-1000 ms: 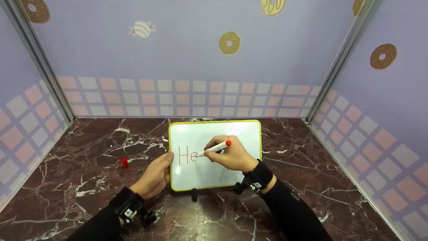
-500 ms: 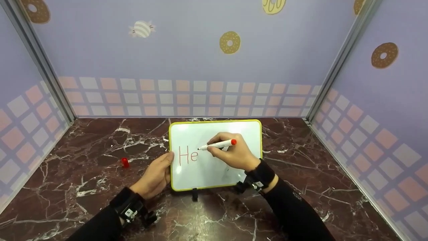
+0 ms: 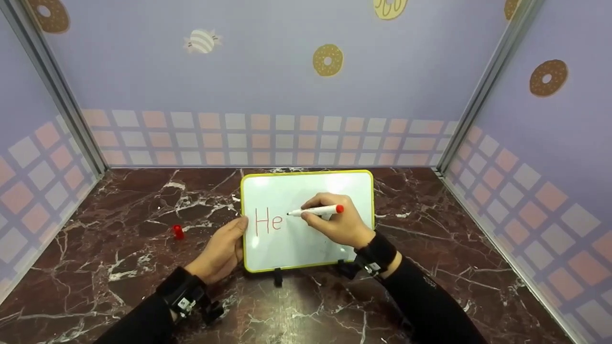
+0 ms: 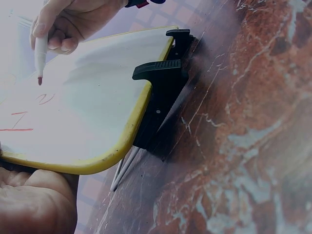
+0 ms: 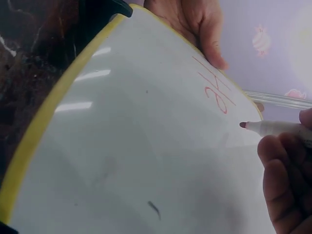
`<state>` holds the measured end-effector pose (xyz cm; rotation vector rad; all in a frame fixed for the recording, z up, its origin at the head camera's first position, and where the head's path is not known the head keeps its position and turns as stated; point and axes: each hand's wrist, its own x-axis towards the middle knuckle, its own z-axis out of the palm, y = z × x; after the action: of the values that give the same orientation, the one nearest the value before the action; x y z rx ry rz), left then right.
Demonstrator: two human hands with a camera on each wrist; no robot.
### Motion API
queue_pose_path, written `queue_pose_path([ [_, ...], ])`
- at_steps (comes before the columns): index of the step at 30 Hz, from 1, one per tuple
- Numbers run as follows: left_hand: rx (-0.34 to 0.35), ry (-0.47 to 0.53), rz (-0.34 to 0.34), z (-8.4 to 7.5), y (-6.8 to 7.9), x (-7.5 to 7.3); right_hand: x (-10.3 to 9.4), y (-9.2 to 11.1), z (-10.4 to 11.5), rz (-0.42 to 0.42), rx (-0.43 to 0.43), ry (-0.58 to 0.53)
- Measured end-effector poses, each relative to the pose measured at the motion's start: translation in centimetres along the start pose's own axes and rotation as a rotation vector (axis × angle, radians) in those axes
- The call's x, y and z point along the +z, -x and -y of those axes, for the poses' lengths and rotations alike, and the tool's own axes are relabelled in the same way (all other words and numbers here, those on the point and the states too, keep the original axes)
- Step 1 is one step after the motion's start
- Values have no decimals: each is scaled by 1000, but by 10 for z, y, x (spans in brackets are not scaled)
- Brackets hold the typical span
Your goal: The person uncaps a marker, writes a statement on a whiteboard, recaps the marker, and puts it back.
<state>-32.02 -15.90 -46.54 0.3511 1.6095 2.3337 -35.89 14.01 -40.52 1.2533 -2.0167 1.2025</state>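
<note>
Your right hand (image 3: 342, 222) pinches white red-ended marker (image 3: 325, 209) | tip (image 3: 289, 214) leftward, beside red "He" (image 3: 268, 220) | left hand (image 3: 221, 249) grips yellow-framed whiteboard (image 3: 287, 248)

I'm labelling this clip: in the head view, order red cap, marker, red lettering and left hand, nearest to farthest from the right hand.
1. Marker: held in the right hand.
2. Red lettering: on the whiteboard, left of the marker's tip.
3. Left hand: at the whiteboard's left edge.
4. Red cap: on the table, left of the left hand.
</note>
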Motion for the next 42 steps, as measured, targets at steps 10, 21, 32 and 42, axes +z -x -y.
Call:
queue_pose_path([
  [10,-2,15,6,1,-1,0,2,4,-2,8,-24,-8],
  [21,2,-34,7,0,1,0,4,5,-3,3,-8,-22],
  [32,1,-19,-20,0,1,1,4,5,-4,-8,-23,-9],
  [42,-3,-20,-24,0,0,1,5,5,-4,-11,-21,-12],
])
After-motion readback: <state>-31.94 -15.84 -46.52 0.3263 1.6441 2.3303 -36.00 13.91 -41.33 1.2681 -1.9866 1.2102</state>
